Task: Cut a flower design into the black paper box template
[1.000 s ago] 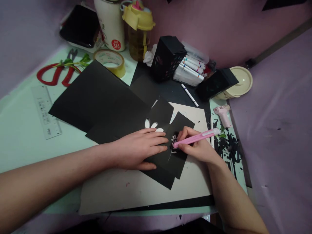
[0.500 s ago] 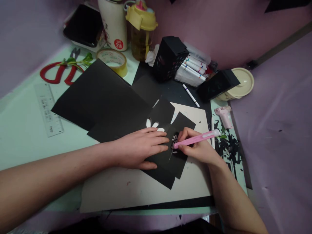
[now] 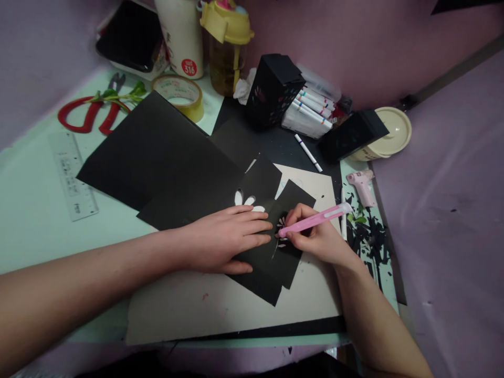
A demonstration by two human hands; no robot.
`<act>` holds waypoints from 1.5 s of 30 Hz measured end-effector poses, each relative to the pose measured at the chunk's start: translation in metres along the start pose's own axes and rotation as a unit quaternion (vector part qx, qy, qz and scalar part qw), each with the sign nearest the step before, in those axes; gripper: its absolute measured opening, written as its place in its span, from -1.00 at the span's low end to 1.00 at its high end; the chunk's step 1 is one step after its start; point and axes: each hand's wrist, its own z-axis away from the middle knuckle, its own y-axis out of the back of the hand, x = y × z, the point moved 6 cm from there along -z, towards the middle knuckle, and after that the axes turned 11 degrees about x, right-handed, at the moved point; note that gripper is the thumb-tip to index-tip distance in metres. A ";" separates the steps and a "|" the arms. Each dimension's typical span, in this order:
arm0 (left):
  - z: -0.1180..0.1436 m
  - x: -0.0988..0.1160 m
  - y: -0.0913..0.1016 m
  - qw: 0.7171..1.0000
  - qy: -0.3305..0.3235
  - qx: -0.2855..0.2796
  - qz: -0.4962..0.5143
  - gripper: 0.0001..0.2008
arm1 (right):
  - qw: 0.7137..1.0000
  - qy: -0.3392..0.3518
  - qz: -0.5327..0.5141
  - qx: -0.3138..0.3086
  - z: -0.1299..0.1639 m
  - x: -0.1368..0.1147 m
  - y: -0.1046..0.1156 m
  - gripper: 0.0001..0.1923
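Black paper (image 3: 289, 202), left hand (image 3: 220, 239) pressing; right hand (image 3: 321, 239) gripping pink knife (image 3: 313, 219)

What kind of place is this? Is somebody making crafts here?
It looks like a home craft desk. The right hand holds a pink craft knife over black paper, with markers, red scissors and a glue gun nearby.

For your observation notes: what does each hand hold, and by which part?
The right hand holds a pink craft knife near its blade end. The left hand holds nothing, pressing flat on black paper.
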 end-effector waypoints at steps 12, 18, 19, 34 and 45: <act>0.000 0.001 0.001 1.000 0.001 0.006 -0.005 -0.43 | 1.000 -0.007 -0.001 0.030 -0.003 0.003 0.000 -0.84; 0.001 0.001 0.001 1.000 -0.001 0.005 -0.007 -0.44 | 0.999 -0.001 0.005 0.036 -0.004 0.002 0.001 -0.84; 0.001 0.001 0.001 1.000 -0.002 0.004 -0.009 -0.44 | 0.999 -0.001 0.007 0.036 -0.004 0.002 0.001 -0.84; -0.001 0.001 0.000 1.000 0.001 -0.005 -0.017 -0.44 | 0.994 0.033 -0.043 0.094 0.004 0.005 0.000 -0.75; 0.001 0.000 0.000 1.000 -0.008 0.005 -0.015 -0.43 | 0.974 0.195 0.033 0.112 0.014 -0.008 0.003 -0.96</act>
